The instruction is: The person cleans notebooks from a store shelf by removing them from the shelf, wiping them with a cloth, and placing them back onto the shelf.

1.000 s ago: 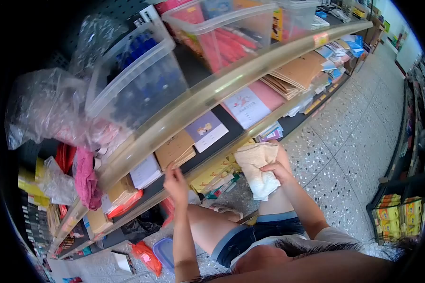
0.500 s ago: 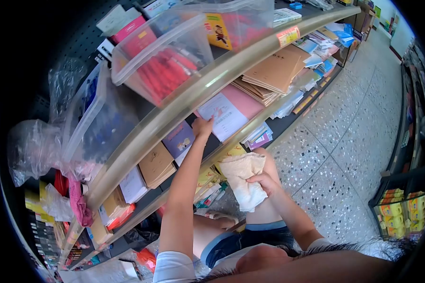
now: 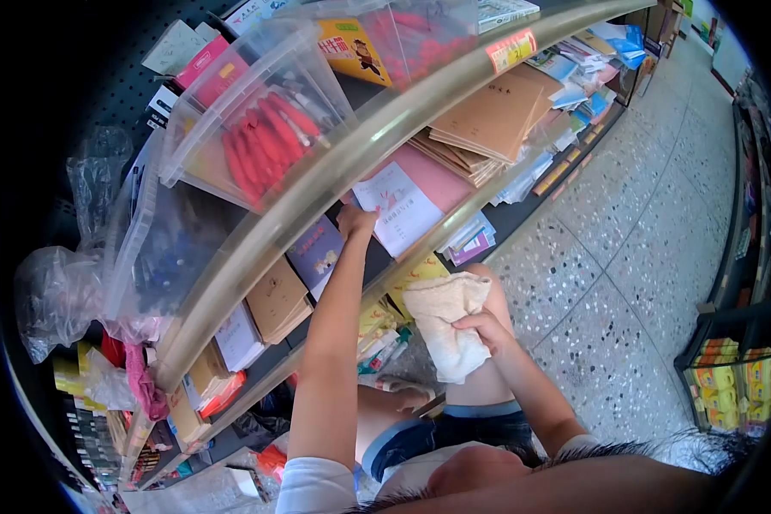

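Observation:
My left hand (image 3: 356, 223) reaches into the lower shelf, fingers curled at the left edge of a white booklet (image 3: 398, 210) with a printed cover, thumb on that edge. Under the booklet lies a pink sheet (image 3: 428, 178). To the left of the hand is a purple booklet (image 3: 317, 254), partly covered by my forearm. My right hand (image 3: 481, 328) holds a crumpled cream cloth (image 3: 445, 321) above my knee, its thumb pressed on top.
Brown paper notebooks (image 3: 488, 120) are stacked farther along the shelf. A metal rail (image 3: 351, 158) runs above. Clear plastic bins (image 3: 257, 128), one with red pens, stand on the upper shelf. Speckled floor (image 3: 591, 257) lies to the right, with yellow packs (image 3: 715, 385) beyond.
The shelf and its bins have shifted slightly left in view. My left hand stays at the white booklet's edge, and my right hand still holds the cloth.

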Demonstrator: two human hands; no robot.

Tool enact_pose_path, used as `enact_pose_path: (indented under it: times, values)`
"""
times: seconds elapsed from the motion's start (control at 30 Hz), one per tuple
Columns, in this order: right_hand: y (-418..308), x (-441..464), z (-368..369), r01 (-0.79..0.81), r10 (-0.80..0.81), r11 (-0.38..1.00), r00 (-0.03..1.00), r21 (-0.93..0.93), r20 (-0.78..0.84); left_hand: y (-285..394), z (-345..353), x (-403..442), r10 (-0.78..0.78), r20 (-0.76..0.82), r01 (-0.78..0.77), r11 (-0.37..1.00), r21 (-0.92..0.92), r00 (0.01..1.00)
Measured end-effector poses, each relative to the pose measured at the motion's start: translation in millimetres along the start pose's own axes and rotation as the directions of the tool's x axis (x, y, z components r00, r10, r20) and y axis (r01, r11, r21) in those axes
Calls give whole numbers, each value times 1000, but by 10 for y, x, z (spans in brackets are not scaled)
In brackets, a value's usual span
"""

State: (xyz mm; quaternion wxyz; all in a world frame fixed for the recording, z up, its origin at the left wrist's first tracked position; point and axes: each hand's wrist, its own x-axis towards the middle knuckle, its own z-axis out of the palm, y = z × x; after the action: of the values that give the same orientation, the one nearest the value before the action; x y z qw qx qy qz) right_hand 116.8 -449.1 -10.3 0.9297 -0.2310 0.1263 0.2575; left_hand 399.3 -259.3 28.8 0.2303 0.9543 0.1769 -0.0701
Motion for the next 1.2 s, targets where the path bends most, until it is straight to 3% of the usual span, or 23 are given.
enact_pose_path:
  times: [0.1,0.2,0.4,0.7,0.8,0.87,0.93,1.0,1.03,1.1,1.13,1.2]
  values:
    - [20,18,-1,-2,2,1000,1000,-6,10,17,36,-34,27,-25,-27,1000,7,999]
    - [36,23,-17,-19,19,1000,1000,-19,0,51,22,-95,98,-125,-80,987,136,987]
    - [59,42,-37,9,-9,1000,1000,-23,4,115,-13,-21,-89,-28,91,993,74,996]
    - [47,48,20,5,-6,999,1000,-34,-9,54,-40,44,-109,56,106,993,44,993]
    - [36,43,70,0,0,999,1000,-37,-7,120,29,12,-139,-13,139,989,54,990]
    - [46,48,83,-5,5,999,1000,-32,-9,175,113,-26,-156,-157,163,986,31,975]
    - [58,48,58,-2,1,1000,1000,-24,-17,214,97,-106,-62,-220,64,998,-1,974]
    - [45,30,52,11,-13,998,999,-57,-35,139,4,-182,143,-216,-155,987,-40,966]
    - [32,19,74,19,-22,997,999,-73,-41,102,-33,-195,218,-221,-256,953,-163,951]
    - [-101,-122,237,121,-136,978,987,-169,-82,48,-123,-233,360,-260,-438,809,-391,896]
    - [-120,-148,226,166,-177,978,981,-122,-84,57,-226,-378,402,-299,-493,789,-367,866]
    - [-109,-148,35,245,-240,967,968,64,-73,-9,-281,-616,358,-260,-430,566,-703,897]
